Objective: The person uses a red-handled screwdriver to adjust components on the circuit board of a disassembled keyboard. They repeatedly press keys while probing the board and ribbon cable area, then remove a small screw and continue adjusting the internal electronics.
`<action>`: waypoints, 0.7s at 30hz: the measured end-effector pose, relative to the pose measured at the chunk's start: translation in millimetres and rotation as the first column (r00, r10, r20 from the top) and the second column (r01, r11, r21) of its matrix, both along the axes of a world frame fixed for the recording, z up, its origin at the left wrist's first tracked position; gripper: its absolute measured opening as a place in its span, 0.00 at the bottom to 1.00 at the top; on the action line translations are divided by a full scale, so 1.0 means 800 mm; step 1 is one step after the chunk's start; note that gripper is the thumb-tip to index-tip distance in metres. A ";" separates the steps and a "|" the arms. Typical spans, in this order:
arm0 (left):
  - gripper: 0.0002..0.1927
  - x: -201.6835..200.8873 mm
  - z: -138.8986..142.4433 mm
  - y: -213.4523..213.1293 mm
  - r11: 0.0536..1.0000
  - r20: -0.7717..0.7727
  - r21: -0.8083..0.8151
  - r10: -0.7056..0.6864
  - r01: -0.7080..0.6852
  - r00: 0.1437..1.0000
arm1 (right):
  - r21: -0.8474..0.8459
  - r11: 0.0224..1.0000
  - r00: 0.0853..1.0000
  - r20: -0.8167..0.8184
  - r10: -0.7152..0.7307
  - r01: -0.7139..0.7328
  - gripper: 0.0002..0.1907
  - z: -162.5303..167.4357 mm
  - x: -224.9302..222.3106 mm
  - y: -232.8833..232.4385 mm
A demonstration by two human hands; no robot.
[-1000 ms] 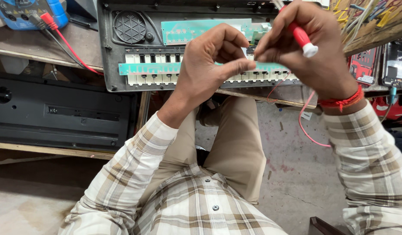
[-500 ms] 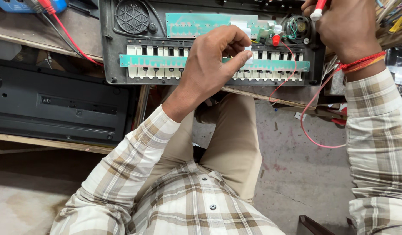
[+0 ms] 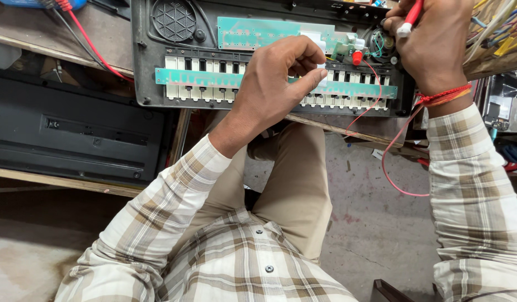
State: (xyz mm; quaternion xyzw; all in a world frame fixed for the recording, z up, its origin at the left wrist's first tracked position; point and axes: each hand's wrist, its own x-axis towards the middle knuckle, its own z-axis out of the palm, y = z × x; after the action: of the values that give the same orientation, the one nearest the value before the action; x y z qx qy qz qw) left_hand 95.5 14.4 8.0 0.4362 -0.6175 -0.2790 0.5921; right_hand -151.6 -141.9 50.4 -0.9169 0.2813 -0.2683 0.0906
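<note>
An opened electronic keyboard [image 3: 157,84] is seen lying face down on a worn wooden worktop [image 3: 74,45], its dark plastic shell framing a row of white keys [image 3: 197,75] crossed by a long, thin green circuit strip [image 3: 213,78]. A second, broader green circuit board [image 3: 258,33] is set above it, beside a round perforated speaker grille [image 3: 173,19]. The left hand [image 3: 275,84] is held over the middle of the key row; its grip is closed to a pinch, thumb and forefinger pressed on a small white piece [image 3: 321,67] right at the strip — what kind of piece it is cannot be told. The right hand [image 3: 434,45] is held at the keyboard's upper right corner, its grip closed around a slim tool with a red handle and a white collar [image 3: 409,19]; the tool's tip is hidden behind the fingers. A thin red wire [image 3: 392,162] is seen trailing from the corner down past the worktop edge in a loose curve, and a red thread band [image 3: 443,95] is worn on the right wrist. Soft checked shirt sleeves [image 3: 169,207] in beige and white cover both arms, and tan trousers [image 3: 297,184] are seen below. A flat black plastic cover [image 3: 74,134] lies on a lower shelf to the left — above the bare concrete floor [image 3: 370,223].
</note>
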 end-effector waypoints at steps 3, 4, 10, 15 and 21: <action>0.05 0.000 -0.001 0.001 1.000 -0.010 -0.004 -0.004 0.004 1.000 | -0.119 0.993 0.999 -0.038 -0.014 0.009 0.06 0.003 0.000 0.005; 0.05 0.000 -0.001 0.002 1.000 -0.014 -0.002 -0.006 0.006 1.000 | -0.166 0.986 0.998 -0.058 -0.026 0.016 0.06 0.004 0.000 0.007; 0.05 0.000 -0.001 0.000 1.000 -0.017 -0.010 -0.006 0.006 1.000 | -0.147 0.989 0.998 -0.067 -0.021 0.011 0.07 0.005 0.002 0.006; 0.05 0.000 -0.003 0.000 1.000 -0.015 -0.001 -0.002 0.002 1.000 | -0.199 0.979 0.993 -0.103 -0.059 0.037 0.06 0.007 -0.003 0.004; 0.04 -0.001 -0.004 -0.002 1.000 0.012 -0.008 0.009 -0.009 1.000 | -0.215 0.970 0.988 -0.081 -0.134 0.114 0.06 0.003 -0.006 0.007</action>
State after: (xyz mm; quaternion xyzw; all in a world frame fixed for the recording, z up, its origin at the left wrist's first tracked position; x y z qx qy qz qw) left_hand 94.8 13.1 4.5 0.4386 -0.6199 -0.2713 0.5915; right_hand -156.2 -136.2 52.7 -0.9136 0.3125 -0.2575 -0.0370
